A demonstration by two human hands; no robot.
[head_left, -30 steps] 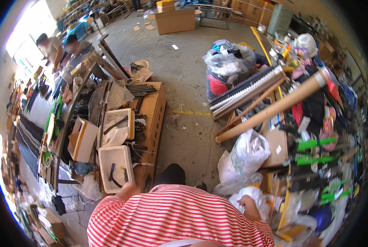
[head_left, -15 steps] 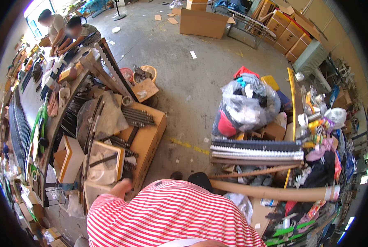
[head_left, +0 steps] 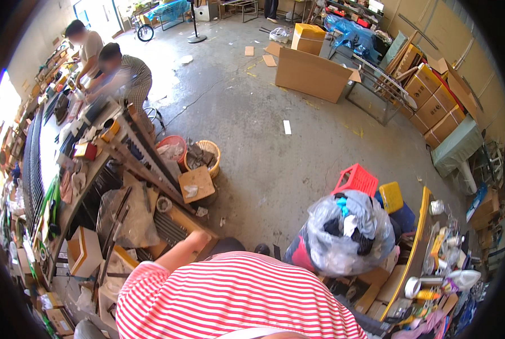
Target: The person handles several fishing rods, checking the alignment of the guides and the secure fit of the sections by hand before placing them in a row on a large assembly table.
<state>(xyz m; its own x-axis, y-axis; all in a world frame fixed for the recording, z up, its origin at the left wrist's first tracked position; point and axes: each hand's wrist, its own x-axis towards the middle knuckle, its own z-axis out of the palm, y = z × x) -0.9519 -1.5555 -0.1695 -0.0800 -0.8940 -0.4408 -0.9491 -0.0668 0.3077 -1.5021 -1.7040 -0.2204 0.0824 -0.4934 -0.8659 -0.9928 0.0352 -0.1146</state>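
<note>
My bare left arm (head_left: 185, 248) reaches out from a red-and-white striped sleeve, but its hand does not show. The arm lies over a long cardboard box (head_left: 191, 224), close to a bundle of dark ridged strips (head_left: 172, 233). A small wooden stool (head_left: 196, 184) is just beyond it. My right hand is out of sight, the striped shirt (head_left: 235, 294) filling the lower middle. To the right front stands a big clear plastic bag (head_left: 320, 248) stuffed with cloth. What either hand holds, if anything, is hidden.
Two people (head_left: 129, 73) bend over a cluttered workbench (head_left: 94, 172) at left. Beyond the stool are a red basket (head_left: 172, 142) and a yellow basket (head_left: 211, 150). A red crate (head_left: 357, 179) and yellow-edged board (head_left: 413, 248) flank the bag. A large carton (head_left: 311, 74) stands farther off.
My viewpoint has moved forward and tilted up. The stool, baskets and bag appear closer. The bundled strips and brown tube at right have left view. My left arm now extends farther forward.
</note>
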